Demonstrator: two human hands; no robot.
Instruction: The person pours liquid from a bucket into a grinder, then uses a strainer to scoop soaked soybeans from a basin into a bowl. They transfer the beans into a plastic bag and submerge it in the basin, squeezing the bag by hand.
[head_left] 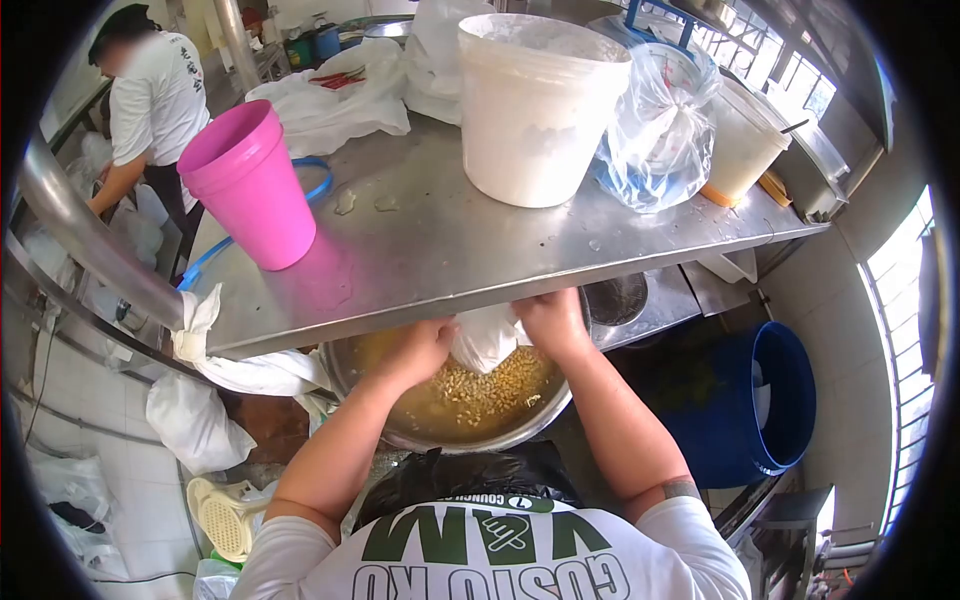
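The left hand [432, 346] has its fingers clenched on the white bag [486, 342], which is over a big metal bowl [545, 416] of yellowish kernels [475, 395] in cloudy liquid. Right hand's [550, 314] by the bag's other side, but the table edge [400, 317] kinda hides its fingertips, can't tell the grip.

"GUSTO" and "COUNC" lettering on the white shirt [495, 565]

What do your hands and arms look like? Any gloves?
No gloves: the left hand and right hand are bare, fingers partly hidden. The sleeves are short and white. The right arm has a dark patch, perhaps a tattoo.
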